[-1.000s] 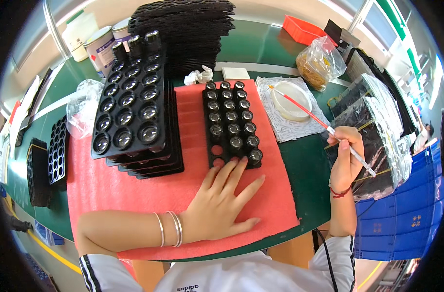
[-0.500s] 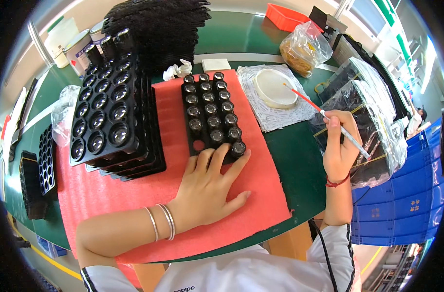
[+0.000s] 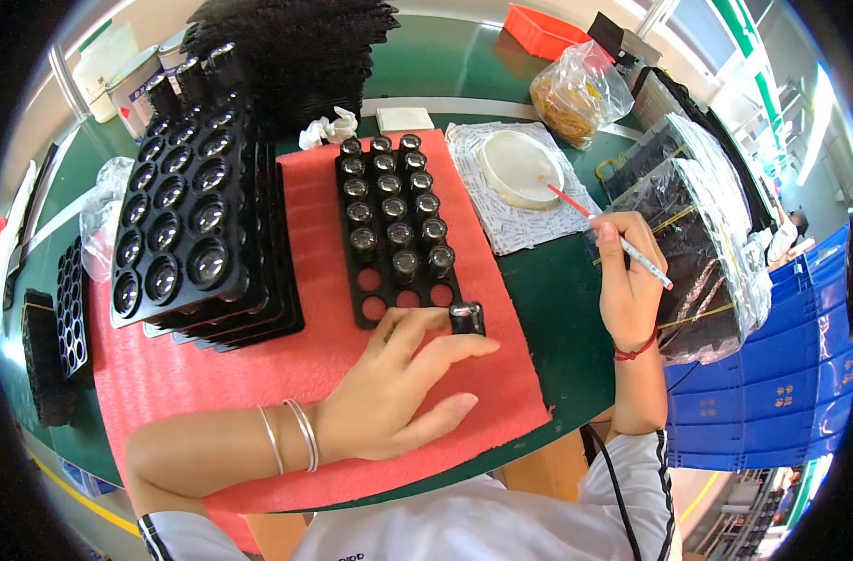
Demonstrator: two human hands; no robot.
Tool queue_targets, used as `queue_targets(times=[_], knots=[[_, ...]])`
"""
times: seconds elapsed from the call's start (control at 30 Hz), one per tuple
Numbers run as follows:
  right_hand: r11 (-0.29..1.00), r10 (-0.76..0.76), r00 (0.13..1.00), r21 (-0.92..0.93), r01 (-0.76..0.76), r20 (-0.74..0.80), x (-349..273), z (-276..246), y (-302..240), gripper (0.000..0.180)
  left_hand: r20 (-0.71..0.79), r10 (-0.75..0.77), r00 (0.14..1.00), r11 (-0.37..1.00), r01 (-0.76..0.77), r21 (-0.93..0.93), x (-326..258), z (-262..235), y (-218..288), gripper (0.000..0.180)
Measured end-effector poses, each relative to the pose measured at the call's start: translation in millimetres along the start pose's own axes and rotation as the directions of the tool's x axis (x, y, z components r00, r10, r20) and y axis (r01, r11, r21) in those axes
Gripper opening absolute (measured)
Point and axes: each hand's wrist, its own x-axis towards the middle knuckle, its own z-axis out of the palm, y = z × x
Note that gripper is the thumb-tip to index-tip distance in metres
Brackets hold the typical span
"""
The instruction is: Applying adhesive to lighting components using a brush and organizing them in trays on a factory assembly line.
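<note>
- While gripping a glossy black cylinder (image 3: 467,319) in the left hand (image 3: 375,383) at a black plastic tray's (image 3: 389,290) near-right corner, holding a slim red-and-white brush (image 3: 576,204) in the right hand (image 3: 629,285)
- Spread with pink foam (image 3: 501,393) over green tabletop (image 3: 567,309)
- Bordered rightward by ribbed blue plastic (image 3: 754,374)

We see red plastic bin (image 3: 539,35) toward far side of green table (image 3: 445,70), clear bag of yellowish contents (image 3: 578,95) just nearer us. Crumpled white tissue (image 3: 330,129) lies beside white pad (image 3: 405,119). Far left, light-coloured can (image 3: 138,92); lower right, blue ribbed plastic (image 3: 740,383).

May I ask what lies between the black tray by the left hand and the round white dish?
Pink foam mat, then white printed paper, as the head view shows.
</note>
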Motion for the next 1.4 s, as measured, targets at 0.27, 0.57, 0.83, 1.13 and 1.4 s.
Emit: queue_targets(times=[0.27, 0.57, 0.83, 1.13, 1.4], knots=[[0.947, 0.105, 0.988, 0.315, -0.065, -0.112, -5, 5, 2, 0.022, -0.115, -0.287, 0.951, 0.749, 0.148, -0.645, -3, 0, -12, 0.011], [0.533, 0.196, 0.977, 0.845, -0.038, -0.08, -6, 2, 9, 0.021, -0.191, -0.482, 0.855, 0.529, 0.111, -0.841, 1, -6, -8, 0.046], [0.145, 0.168, 0.975, 0.975, -0.171, 0.146, -3, -9, 4, 0.013, -0.182, -0.592, 0.785, 0.506, 0.186, -0.842, 6, -4, -21, 0.043], [0.228, 0.018, 0.981, 0.954, -0.194, 0.195, -6, -4, 0, 0.013, -0.194, -0.596, 0.779, 0.515, 0.185, -0.837, 5, -2, -22, 0.042], [0.28, -0.03, 0.981, 0.944, -0.176, 0.192, -6, -4, 0, 0.015, -0.164, -0.591, 0.79, 0.518, 0.215, -0.828, 5, -4, -22, 0.042]])
